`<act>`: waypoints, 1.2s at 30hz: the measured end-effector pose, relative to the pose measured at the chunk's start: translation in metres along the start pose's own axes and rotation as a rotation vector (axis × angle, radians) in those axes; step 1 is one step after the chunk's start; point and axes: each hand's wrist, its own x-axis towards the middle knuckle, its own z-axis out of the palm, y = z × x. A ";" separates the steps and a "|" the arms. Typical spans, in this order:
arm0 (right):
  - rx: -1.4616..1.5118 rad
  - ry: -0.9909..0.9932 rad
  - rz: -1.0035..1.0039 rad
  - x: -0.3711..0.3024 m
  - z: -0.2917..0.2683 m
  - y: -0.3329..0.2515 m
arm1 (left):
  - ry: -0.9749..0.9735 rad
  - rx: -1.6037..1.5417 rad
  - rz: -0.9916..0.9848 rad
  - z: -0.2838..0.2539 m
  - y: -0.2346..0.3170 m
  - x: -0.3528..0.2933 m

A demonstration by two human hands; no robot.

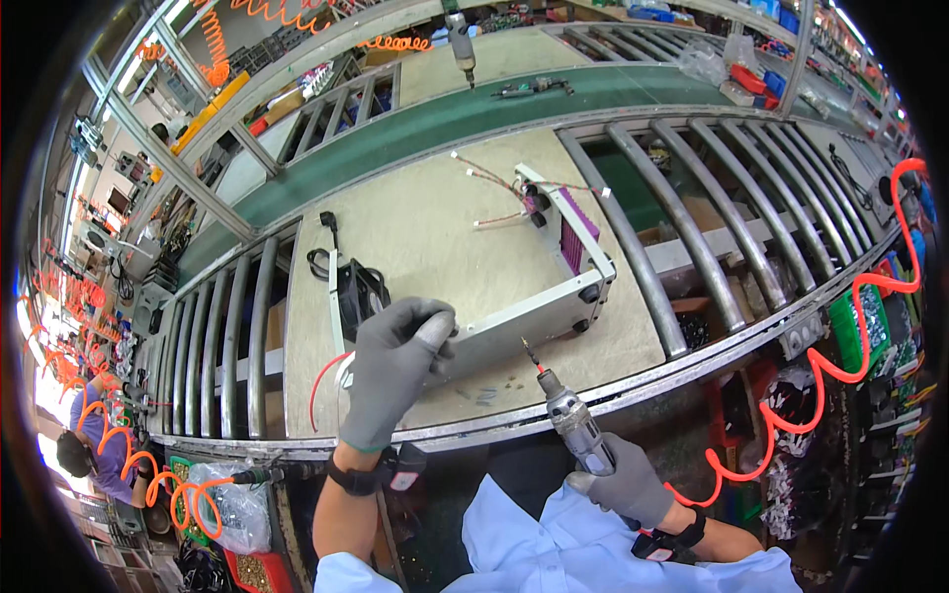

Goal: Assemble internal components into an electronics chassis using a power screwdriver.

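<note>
My right hand (pixel 633 482), in a grey glove, is wrapped round a pneumatic screwdriver (pixel 576 423). Its bit points up and away, just short of the near panel of a metal chassis (pixel 539 321). In a matching glove, my left hand (pixel 393 361) is above the left end of that panel, thumb and fingers pinched together. Whatever sits in the pinch is hidden. The open-topped chassis carries a purple heat sink (pixel 576 242) on its right side, with thin wires (pixel 489 178) sticking out. A black fan (pixel 364 289) and a black cable lie by its left side.
The chassis stands on a pale board (pixel 425 237) across metal rollers (pixel 712 227). An orange coiled hose (pixel 820 366) runs from my screwdriver to the right. Another screwdriver (pixel 461 47) hangs ahead, over a green belt (pixel 395 133). Small loose parts lie near the front edge. Another person (pixel 104 445) is far left.
</note>
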 end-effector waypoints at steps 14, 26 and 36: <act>0.048 -0.037 0.010 0.000 0.007 -0.027 | -0.517 0.270 -0.255 0.021 -0.019 0.094; 0.236 -0.183 0.148 -0.003 0.014 -0.034 | -0.620 0.258 -0.248 0.024 -0.022 0.100; 0.270 -0.120 0.164 -0.004 0.023 -0.035 | -0.606 0.396 -0.339 0.031 -0.023 0.106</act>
